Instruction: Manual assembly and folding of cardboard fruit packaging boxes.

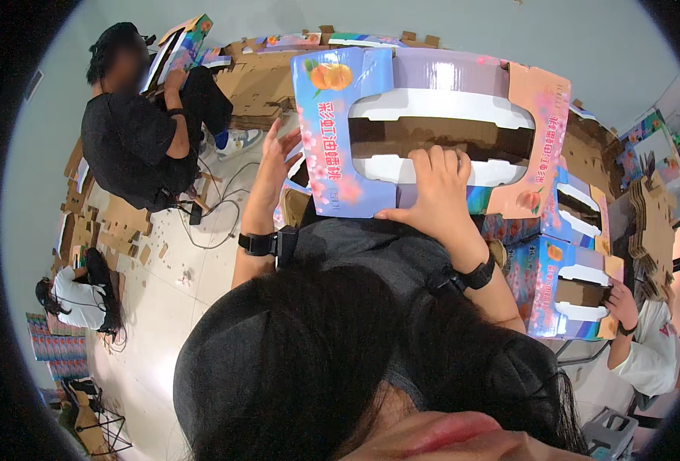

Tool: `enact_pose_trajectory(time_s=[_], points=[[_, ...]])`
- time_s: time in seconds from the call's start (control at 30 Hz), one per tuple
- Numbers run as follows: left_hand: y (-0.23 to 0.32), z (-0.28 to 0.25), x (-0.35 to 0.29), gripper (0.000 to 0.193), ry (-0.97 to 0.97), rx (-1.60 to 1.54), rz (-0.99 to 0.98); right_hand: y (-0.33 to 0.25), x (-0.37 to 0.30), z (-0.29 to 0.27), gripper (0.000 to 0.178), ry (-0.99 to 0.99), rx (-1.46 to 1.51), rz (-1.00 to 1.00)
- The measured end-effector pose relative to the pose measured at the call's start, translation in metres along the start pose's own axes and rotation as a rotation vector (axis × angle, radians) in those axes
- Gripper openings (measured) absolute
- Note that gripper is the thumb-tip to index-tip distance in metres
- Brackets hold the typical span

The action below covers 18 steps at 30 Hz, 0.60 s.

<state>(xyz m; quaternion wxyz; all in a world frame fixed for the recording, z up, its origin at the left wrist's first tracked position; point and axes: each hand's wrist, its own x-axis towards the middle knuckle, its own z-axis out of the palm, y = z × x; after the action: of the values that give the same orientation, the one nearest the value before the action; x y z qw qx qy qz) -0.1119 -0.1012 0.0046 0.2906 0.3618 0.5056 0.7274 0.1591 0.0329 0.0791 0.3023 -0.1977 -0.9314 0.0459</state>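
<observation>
In front of me is a folded cardboard fruit box (328, 142), printed in blue, pink and peach with fruit and blossoms. A large cut-out window in its top face shows white edges and brown board inside. My right hand (440, 188) grips the near edge of this window, its fingers hooked over the white rim and its thumb along the box's near edge. At the left side of the box, my left hand (278, 150) is raised with fingers apart. Whether its fingertips touch the side panel, I cannot tell.
Flat brown cardboard sheets (259, 81) lie stacked beyond the box. More printed boxes (544, 288) stand at the right, where a co-worker's hand (623, 306) touches one. A person in black (136, 131) handles a box at the left. Black cables (221, 201) and cardboard scraps lie on the floor.
</observation>
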Motion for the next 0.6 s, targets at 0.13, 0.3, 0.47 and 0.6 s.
enact_pose_trajectory(time_s=[0.13,0.3,0.47,0.6], points=[[-0.004,0.0,0.003,0.083,0.007,0.025,-0.039,0.003,-0.002,0.004,0.087,0.031,0.0,-0.041],[-0.008,0.006,0.0,0.083,-0.071,0.029,-0.058,0.003,0.0,0.004,0.087,0.032,0.022,-0.039],[0.005,0.032,-0.011,0.076,-0.113,-0.051,-0.191,0.002,-0.001,0.005,0.087,0.054,0.015,-0.043],[0.002,0.041,-0.019,0.071,-0.101,-0.101,-0.43,0.001,-0.001,0.004,0.087,0.059,0.002,-0.053]])
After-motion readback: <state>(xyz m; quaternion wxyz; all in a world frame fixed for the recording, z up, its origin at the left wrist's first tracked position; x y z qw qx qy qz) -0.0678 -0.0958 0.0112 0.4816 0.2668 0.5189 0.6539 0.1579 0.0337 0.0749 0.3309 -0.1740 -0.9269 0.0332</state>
